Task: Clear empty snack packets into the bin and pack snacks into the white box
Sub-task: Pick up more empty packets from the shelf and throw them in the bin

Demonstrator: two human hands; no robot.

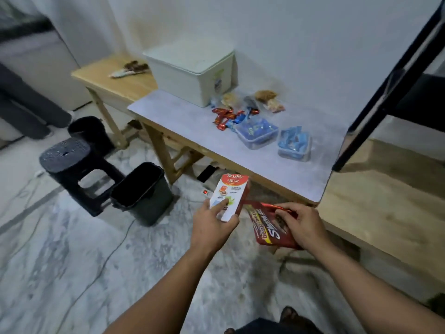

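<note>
My left hand [213, 224] grips a red and white Astor snack box [230, 195], held out over the floor just right of the dark bin [142, 192]. A red Beng-Beng Share It packet [269, 227] is pinched in my right hand [301, 224], below the table's front edge. The bin stands open on the floor by the table leg. The white box [192, 71], lid on, sits at the table's far left corner. Loose red and blue wrapped snacks [226, 116] lie beside it.
Two clear tubs [256, 133] [295, 145] of blue packets sit on the grey table top [192, 131]. A black stool [69, 162] and a second dark bin [88, 131] stand left. Cables and a power strip [207, 192] lie on the floor. A wooden side table [115, 78] holds a wrapper.
</note>
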